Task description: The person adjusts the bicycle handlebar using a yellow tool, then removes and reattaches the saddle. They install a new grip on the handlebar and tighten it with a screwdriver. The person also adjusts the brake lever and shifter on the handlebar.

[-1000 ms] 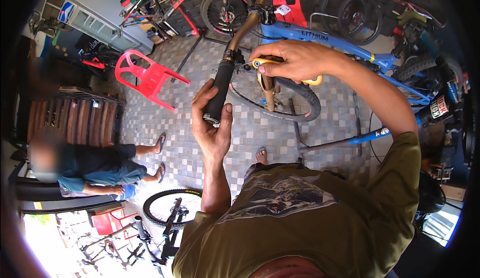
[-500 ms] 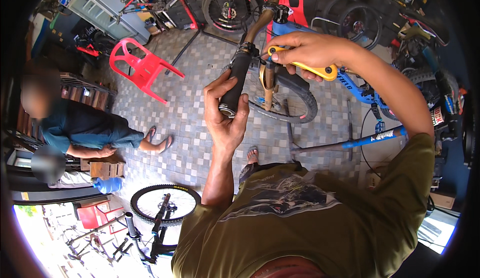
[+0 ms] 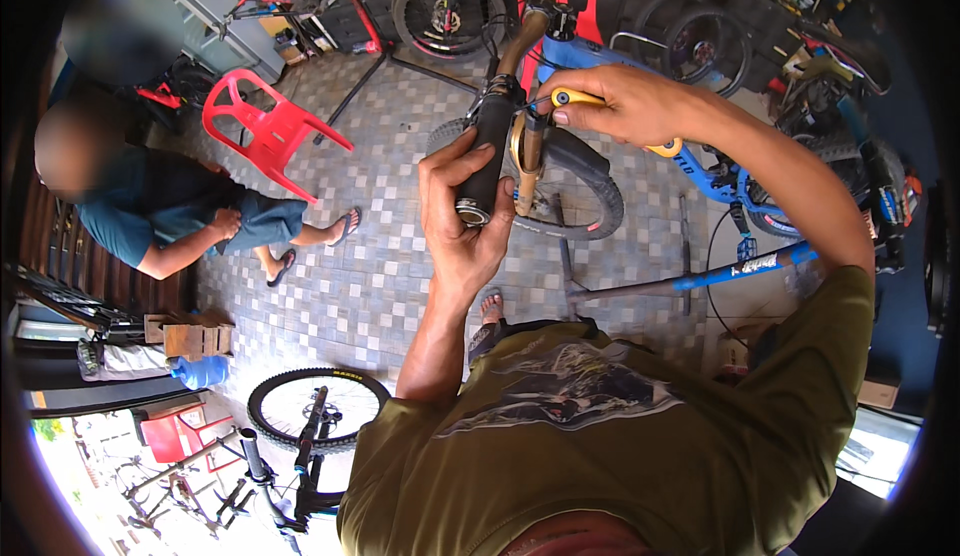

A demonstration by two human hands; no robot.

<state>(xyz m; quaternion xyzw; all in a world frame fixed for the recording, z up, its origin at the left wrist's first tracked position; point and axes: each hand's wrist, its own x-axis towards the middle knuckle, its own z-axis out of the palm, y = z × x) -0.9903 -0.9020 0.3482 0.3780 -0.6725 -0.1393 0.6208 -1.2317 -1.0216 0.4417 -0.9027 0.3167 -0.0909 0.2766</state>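
Observation:
My left hand is wrapped round the black handlebar grip, thumb on one side and fingers on the other. The grip sits on the end of a bronze handlebar of a blue bicycle. In my right hand is a yellow folding multi-tool, its middle covered by my fingers. A thin dark key from the tool reaches toward the clamp at the grip's inner end; whether it is seated in a bolt cannot be made out. Below the bar are the gold fork and front wheel.
A blue and grey stand bar crosses low at the right. A red plastic chair stands left, near a person in a dark teal shirt. A loose-looking wheel and black bicycle parts lie lower left. More bicycles line the far wall.
My right hand has turned the yellow tool, and its fingers now cover more of it. The person at the left has stepped, feet wider apart. A second figure shows behind. My left hand keeps its hold.

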